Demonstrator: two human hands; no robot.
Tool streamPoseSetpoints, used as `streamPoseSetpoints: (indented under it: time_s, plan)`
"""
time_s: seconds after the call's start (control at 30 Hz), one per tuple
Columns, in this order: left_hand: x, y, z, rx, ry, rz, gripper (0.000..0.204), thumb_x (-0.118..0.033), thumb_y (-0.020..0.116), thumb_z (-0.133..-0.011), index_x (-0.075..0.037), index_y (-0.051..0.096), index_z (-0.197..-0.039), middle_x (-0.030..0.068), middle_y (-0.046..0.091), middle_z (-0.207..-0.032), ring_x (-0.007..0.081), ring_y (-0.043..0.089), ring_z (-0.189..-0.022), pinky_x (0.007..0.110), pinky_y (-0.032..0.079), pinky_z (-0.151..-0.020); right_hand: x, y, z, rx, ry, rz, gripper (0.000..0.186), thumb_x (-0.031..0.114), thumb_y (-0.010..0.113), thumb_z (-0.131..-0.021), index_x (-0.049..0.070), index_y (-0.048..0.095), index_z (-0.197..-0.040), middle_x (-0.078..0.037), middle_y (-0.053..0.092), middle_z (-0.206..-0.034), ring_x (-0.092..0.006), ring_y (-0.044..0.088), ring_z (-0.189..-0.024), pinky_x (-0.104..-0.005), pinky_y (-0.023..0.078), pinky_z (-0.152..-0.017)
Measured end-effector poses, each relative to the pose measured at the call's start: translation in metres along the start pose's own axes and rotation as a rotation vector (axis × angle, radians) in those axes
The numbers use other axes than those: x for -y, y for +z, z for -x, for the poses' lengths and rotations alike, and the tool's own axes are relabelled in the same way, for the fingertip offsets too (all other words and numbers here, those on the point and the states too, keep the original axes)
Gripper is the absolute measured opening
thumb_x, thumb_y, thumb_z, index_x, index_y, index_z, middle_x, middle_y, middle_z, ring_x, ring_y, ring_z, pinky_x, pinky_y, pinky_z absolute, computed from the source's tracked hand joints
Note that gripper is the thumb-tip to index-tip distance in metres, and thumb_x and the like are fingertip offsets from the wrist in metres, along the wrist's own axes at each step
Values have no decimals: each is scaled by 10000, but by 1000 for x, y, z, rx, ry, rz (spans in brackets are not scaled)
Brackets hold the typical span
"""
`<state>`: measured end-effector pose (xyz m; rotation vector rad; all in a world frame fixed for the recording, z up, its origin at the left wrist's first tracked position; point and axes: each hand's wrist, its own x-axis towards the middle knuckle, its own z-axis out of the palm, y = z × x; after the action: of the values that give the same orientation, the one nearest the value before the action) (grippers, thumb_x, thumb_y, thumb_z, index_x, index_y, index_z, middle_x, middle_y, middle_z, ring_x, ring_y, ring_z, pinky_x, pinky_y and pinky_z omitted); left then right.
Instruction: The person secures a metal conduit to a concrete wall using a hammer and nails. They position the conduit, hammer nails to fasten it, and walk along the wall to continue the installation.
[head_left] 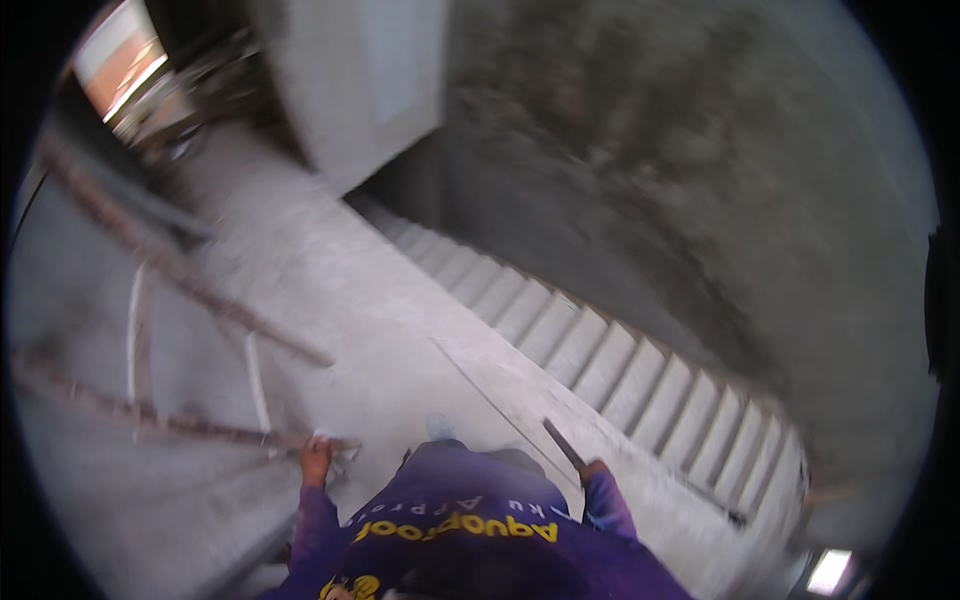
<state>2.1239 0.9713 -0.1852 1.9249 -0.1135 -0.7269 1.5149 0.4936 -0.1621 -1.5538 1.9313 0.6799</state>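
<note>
My left hand (316, 462) is closed beside the end of a rusty-brown ladder (190, 428). Something small and pale shows at its fingers, but blur hides what it is and whether the hand grips the ladder. On the other side, my right hand (594, 472) is closed round the lower end of a dark, flat, narrow bar (563, 443), which slants up and to the left over the pale floor. Both forearms are in purple sleeves.
Just right of the floor (330, 270), a flight of concrete stairs (610, 375) runs along a stained grey wall (760, 170). A pale pillar (365, 80) stands beyond. Debris (185, 105) lies near a bright opening (120, 60) at the far left.
</note>
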Motion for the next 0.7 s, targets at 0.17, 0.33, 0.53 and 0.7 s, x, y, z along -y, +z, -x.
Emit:
streamPoseSetpoints:
  time_s: [0.17,0.33,0.53,0.7]
  plan:
    - [16,-73,23,-70,-516,241,274,-309,573,-1044,-58,668,-990,57,687,-812,178,681,-686,306,536,-564,199,-84,139,-9,-335,195,489,465,695,-910,21,769,-1102,-246,746,-1133,-405,718,-1090,-498,566,-947]
    - [28,-58,46,209,-668,-28,276,-300,593,-1036,-35,659,-991,79,709,-833,192,706,-679,330,551,-574,237,-96,185,-11,-373,112,470,456,681,-936,36,751,-1134,-240,736,-1177,-414,701,-1126,-509,555,-982]
    - [12,-5,67,143,-475,-59,285,-288,617,-1026,-7,649,-993,105,735,-858,209,736,-670,359,568,-585,200,-29,170,116,-382,-283,480,445,685,-965,-28,757,-995,-182,725,-731,-279,717,-618,-425,588,-663]
    - [-76,54,56,-92,-256,125,306,-248,645,-1005,42,688,-1093,114,732,-893,196,724,-795,334,582,-707,203,-13,145,498,-128,-497,364,293,615,-1034,-54,661,-934,-99,600,-659,-193,564,-485,-343,441,-429]
